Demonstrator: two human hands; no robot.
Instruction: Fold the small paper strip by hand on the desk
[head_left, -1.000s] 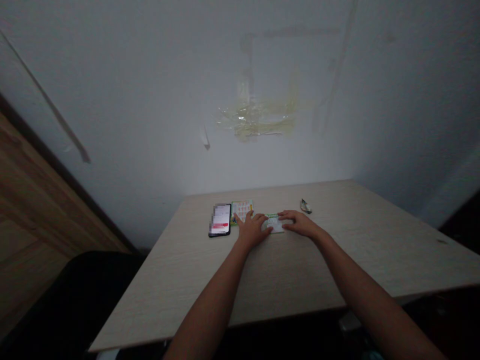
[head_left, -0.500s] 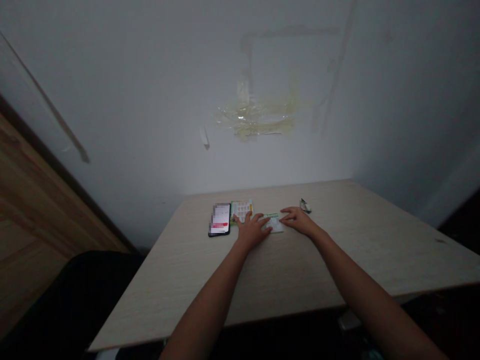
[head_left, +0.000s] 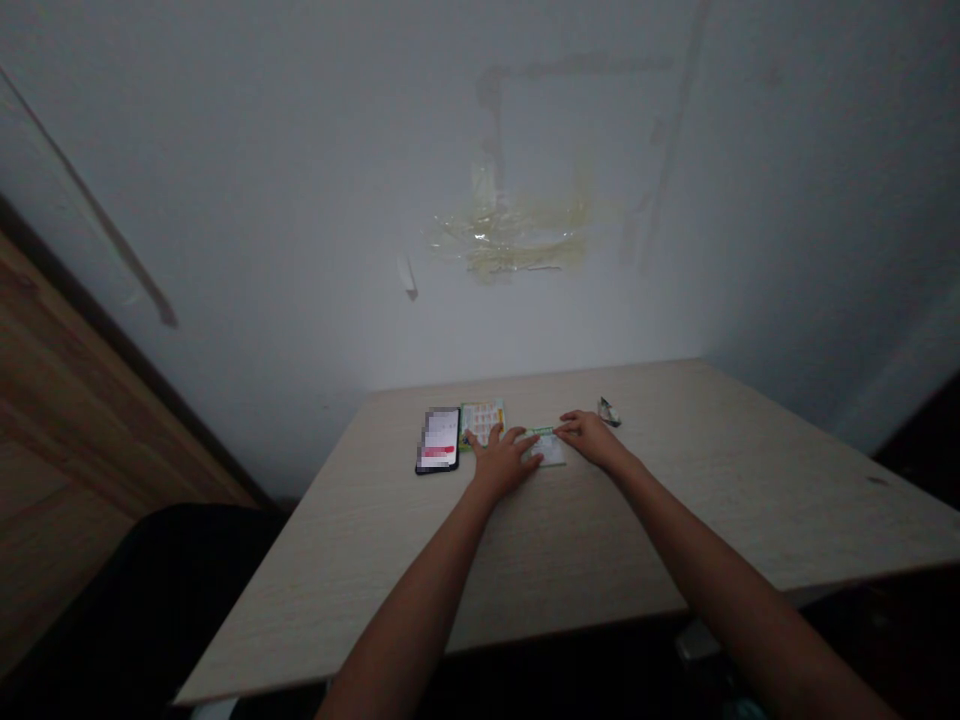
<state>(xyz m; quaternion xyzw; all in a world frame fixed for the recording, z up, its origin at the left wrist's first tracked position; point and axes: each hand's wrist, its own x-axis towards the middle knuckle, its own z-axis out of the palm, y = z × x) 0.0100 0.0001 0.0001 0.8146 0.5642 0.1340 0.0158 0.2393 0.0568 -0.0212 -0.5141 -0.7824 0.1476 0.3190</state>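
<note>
My left hand [head_left: 504, 462] lies with its fingers spread, over a small green-and-white printed sheet [head_left: 551, 453] and the near edge of a second, colourful printed sheet [head_left: 483, 420]. The second sheet shows rows of small pictures and lies further left. Over the top right corner of the green-and-white sheet is my right hand [head_left: 585, 437], its thumb and fingers drawn together in a pinch. What sits between those fingertips is too small to make out. Left of the colourful sheet, close against it, rests a black phone [head_left: 439, 440] with its lit screen up.
A small crumpled wrapper [head_left: 609, 411] lies just beyond my right hand. The pale wooden table [head_left: 337, 560] meets a grey wall [head_left: 300, 200] with yellowed tape [head_left: 517, 240] on it. Something dark, perhaps a chair [head_left: 165, 580], stands at the left.
My right hand has moved slightly left along the sheet's top corner, and its fingers have drawn closer together. My left hand stays in place.
</note>
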